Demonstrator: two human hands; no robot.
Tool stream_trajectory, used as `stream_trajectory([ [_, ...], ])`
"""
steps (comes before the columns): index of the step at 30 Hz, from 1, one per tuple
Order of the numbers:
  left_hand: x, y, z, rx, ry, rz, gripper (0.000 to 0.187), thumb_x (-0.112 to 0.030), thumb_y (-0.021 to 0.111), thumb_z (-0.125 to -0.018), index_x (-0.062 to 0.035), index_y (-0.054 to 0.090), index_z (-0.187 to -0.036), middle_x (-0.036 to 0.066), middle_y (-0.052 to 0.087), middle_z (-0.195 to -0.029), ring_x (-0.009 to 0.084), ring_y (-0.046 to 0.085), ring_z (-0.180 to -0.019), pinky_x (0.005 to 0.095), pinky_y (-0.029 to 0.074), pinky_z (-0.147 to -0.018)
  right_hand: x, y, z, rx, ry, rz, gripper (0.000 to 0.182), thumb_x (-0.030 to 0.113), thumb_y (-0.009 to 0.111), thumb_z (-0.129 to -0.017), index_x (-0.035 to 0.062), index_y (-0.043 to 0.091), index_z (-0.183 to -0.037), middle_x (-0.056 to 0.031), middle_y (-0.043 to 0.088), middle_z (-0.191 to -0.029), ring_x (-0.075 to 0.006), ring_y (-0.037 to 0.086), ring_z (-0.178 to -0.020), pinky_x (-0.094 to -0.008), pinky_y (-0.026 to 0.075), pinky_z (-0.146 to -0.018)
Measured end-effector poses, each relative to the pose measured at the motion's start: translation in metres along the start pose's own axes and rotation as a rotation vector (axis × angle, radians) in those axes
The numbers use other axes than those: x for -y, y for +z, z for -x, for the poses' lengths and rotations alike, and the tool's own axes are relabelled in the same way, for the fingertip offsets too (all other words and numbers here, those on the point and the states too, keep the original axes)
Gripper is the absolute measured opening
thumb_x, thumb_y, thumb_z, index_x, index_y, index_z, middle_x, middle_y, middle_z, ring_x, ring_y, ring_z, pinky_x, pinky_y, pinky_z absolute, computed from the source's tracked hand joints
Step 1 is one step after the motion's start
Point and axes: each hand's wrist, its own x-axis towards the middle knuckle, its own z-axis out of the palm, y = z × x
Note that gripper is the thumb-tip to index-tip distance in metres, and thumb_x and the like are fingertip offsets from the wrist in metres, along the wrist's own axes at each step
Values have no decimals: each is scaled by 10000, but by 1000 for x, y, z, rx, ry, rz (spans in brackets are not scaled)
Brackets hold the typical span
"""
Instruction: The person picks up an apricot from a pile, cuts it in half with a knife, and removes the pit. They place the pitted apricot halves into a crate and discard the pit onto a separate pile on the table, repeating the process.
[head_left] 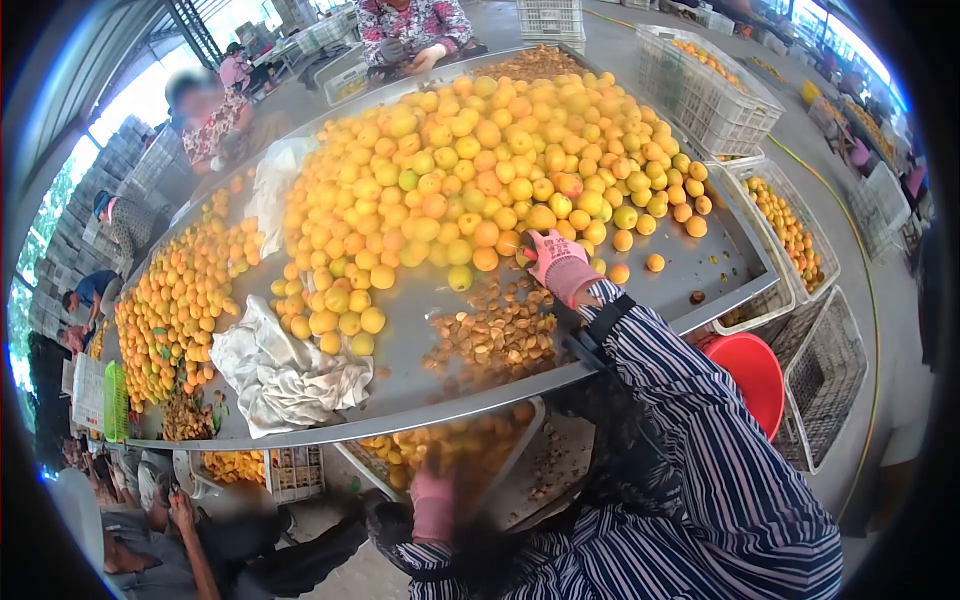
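My right hand, in a pink glove, is at the near edge of a big heap of apricots on the metal table. Its fingers are closed, with a small red thing showing at their tips; I cannot make out what it is. Just below this hand lies a pile of brown apricot pits. My left hand, also pink-gloved, is below the table edge, over a crate of apricot pieces. Motion smears its fingers, so their state is hidden.
A crumpled white cloth divides the heap from more apricots at the left. Right of my arm stand a red bucket and a plastic crate. People work around the table, one person across from me. A yellow hose crosses the floor.
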Motion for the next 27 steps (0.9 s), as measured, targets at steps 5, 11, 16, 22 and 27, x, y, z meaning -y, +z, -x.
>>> stream_trajectory([
  [5,-24,-27,3,201,-203,897,289,-182,607,-841,-13,598,-1075,110,639,-848,169,624,-806,276,513,-696,23,-41,54,407,-85,-1041,445,247,701,-760,88,564,-1153,-16,583,-812,-87,540,-490,-218,421,-392],
  [11,-102,-94,6,290,231,1024,362,-259,474,-909,-6,503,-1166,92,575,-1021,171,610,-807,278,512,-701,70,-60,154,433,-743,-571,554,199,704,-735,39,487,-1219,-147,605,-1062,-239,589,-981,-333,457,-863],
  [16,-102,-101,27,489,-128,1898,407,-255,521,-881,-55,466,-1231,112,556,-1109,182,597,-888,323,513,-777,80,-61,189,363,-759,-713,568,178,697,-723,25,471,-1222,-170,607,-1024,-266,599,-960,-341,472,-830],
  [22,-79,-106,63,448,-208,2224,522,-260,552,-869,-98,367,-1329,127,518,-1223,252,582,-1016,434,462,-893,66,-55,228,193,-370,-226,449,201,632,-785,-15,457,-1138,-145,586,-1057,-230,594,-961,-338,467,-800],
  [27,-84,-107,80,284,-64,2266,554,-209,579,-851,-96,350,-1342,108,483,-1276,260,502,-1141,424,430,-932,66,-63,269,345,-667,-1022,421,79,570,-805,-9,456,-1201,-110,603,-1048,-179,571,-983,-302,435,-852],
])
